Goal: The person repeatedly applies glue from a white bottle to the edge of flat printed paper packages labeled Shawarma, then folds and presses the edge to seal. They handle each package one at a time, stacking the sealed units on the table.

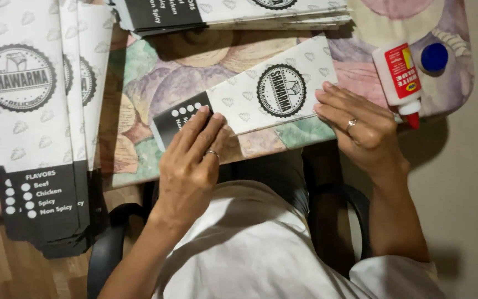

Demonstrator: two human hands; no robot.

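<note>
The left hand (190, 160) lies flat, fingers together and extended, pressing on the dark printed end of a folded paper sleeve (247, 94); the right hand (358, 127) rests open with fingers spread lightly on the sleeve's white far end, gripping nothing; both hands wear a ring. The sleeve lies slanted on a floral-patterned table cover (161, 83), near its front edge; just right of the right hand lies a white glue bottle (396, 75) with a red label and red tip, and beside it a blue cap (434, 57). To the left sits a stack of flat sleeves (34, 133); another stack (222, 11) lies at the top edge.
</note>
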